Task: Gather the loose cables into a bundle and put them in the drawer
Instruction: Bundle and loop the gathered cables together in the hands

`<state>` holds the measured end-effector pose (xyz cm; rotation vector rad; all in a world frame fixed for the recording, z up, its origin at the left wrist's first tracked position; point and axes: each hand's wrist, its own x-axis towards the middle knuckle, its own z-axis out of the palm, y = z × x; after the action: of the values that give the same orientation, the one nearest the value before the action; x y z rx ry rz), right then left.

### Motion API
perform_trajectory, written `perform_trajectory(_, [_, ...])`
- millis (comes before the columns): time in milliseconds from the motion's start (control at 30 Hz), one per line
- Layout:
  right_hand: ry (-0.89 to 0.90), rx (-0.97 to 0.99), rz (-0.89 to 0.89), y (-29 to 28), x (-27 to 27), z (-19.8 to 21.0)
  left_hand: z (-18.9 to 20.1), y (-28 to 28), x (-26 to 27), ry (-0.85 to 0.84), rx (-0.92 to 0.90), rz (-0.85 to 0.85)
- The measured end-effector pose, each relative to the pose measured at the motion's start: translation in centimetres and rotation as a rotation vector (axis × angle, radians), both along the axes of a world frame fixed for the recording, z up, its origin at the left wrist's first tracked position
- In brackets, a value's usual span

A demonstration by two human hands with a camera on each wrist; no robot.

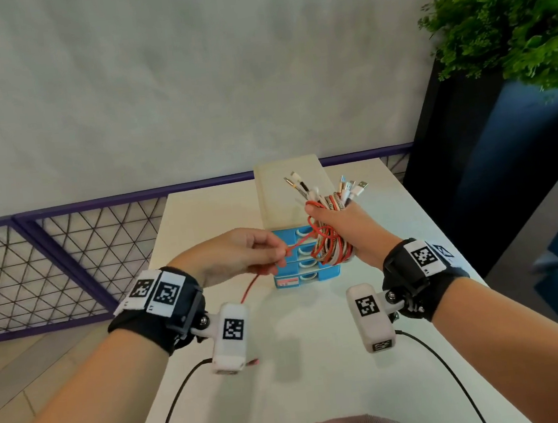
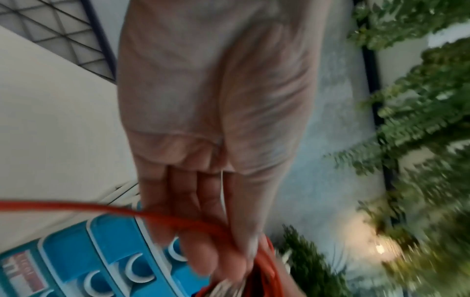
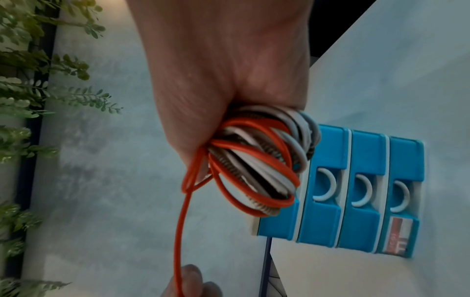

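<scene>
My right hand (image 1: 345, 228) grips a bundle of cables (image 1: 330, 237), white, striped and red loops with several plug ends (image 1: 347, 187) sticking up past my fingers. The wrist view shows the same bundle of cables (image 3: 259, 166) looped under my right hand (image 3: 223, 84). A red cable (image 1: 295, 246) runs from the bundle to my left hand (image 1: 241, 255), which pinches it; its tail (image 1: 249, 288) hangs toward the table. In the left wrist view my left hand (image 2: 216, 231) pinches that red cable (image 2: 106, 209). Behind both hands stands a small blue drawer unit (image 1: 306, 274), its drawers all closed.
The drawer unit (image 3: 356, 191) sits on a white table (image 1: 229, 213) whose left edge drops to a tiled floor. A purple mesh railing (image 1: 68, 254) runs behind. A dark planter with green foliage (image 1: 508, 15) stands at the right. Black wrist-camera leads (image 1: 174, 405) trail over the near table.
</scene>
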<state>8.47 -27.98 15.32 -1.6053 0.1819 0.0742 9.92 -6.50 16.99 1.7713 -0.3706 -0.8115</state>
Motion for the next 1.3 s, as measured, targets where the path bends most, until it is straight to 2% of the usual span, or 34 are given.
perform_trajectory(67, [0.005, 0.005, -0.019, 0.3, 0.1, 0.0, 0.2, -0.5, -0.5, -0.008, 0.142, -0.157])
perform_trajectory(133, [-0.003, -0.004, -0.039, 0.4, 0.1, 0.2, 0.0, -0.8, -0.9, -0.036, 0.216, -0.202])
perform_trajectory(300, [-0.049, -0.064, -0.077, 0.7, 0.0, 0.6, 0.0, -2.1, -1.0, 0.004, -0.021, 0.089])
perform_trajectory(500, [-0.07, -0.066, -0.12, 0.7, 0.2, 0.7, 0.1, -2.4, -0.9, -0.43, 0.002, 0.226])
perform_trajectory(567, [-0.065, -0.056, -0.125, 0.5, 0.3, 0.8, 0.0, -2.4, -0.8, -0.577, 0.063, 0.293])
perform_trajectory(667, [-0.068, -0.033, -0.143, 0.4, 0.5, 0.9, -0.2, -2.2, -0.6, -0.666, 0.121, 0.358])
perform_trajectory(800, [-0.097, -0.001, -0.168, 0.6, 0.6, 1.1, -0.6, -2.2, -0.8, -0.644, 0.125, 0.347])
perform_trajectory(1067, [-0.099, 0.054, -0.269, -0.3, 0.9, 1.4, -0.8, -1.4, -0.6, -0.475, 0.004, 0.338])
perform_trajectory(1167, [-0.108, 0.098, -0.299, -0.6, 0.8, 1.7, -1.1, -0.7, -0.3, -0.409, 0.094, 0.339])
perform_trajectory(1300, [-0.117, 0.087, -0.286, -0.7, 0.7, 1.9, -1.8, -0.1, -0.6, -0.254, 0.157, 0.26])
